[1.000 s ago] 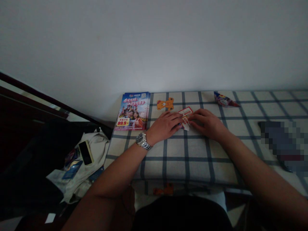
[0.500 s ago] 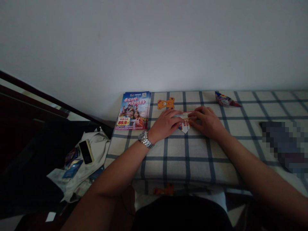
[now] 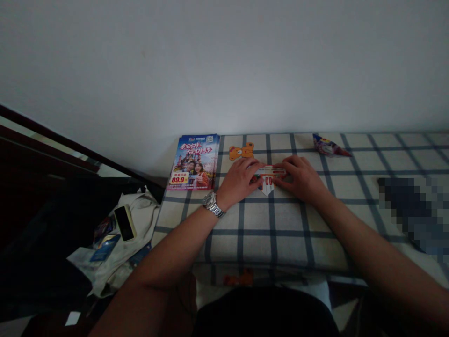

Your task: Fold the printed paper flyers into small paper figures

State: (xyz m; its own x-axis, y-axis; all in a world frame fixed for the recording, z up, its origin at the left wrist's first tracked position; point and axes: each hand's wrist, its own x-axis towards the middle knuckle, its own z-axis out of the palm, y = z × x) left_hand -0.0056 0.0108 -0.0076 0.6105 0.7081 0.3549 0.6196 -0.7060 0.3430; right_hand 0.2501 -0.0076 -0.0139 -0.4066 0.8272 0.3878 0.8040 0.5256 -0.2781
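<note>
A small folded paper flyer [image 3: 267, 186], red and white with a downward point, lies on the checked tablecloth [image 3: 257, 241] between my hands. My left hand [image 3: 240, 179], with a metal watch on its wrist, curls its fingers over the paper's left edge. From the other side, my right hand [image 3: 302, 179] pinches the right edge between thumb and fingers. The paper's upper band is a flat strip, and both its ends are partly covered by fingertips. Beyond my right hand stands a folded paper shape [image 3: 329, 146] in purple and red.
A stack of printed flyers [image 3: 194, 164] lies at the table's left end, near the wall [image 3: 224, 65]. A blurred dark object [image 3: 409, 210] rests on the right. Lower left, a phone [image 3: 125, 223] lies on a pale cloth bag [image 3: 140, 210].
Fingers of both hands have shifted outward along the folded flyer, so more of its upper strip shows. The flyer's point has moved very slightly left.
</note>
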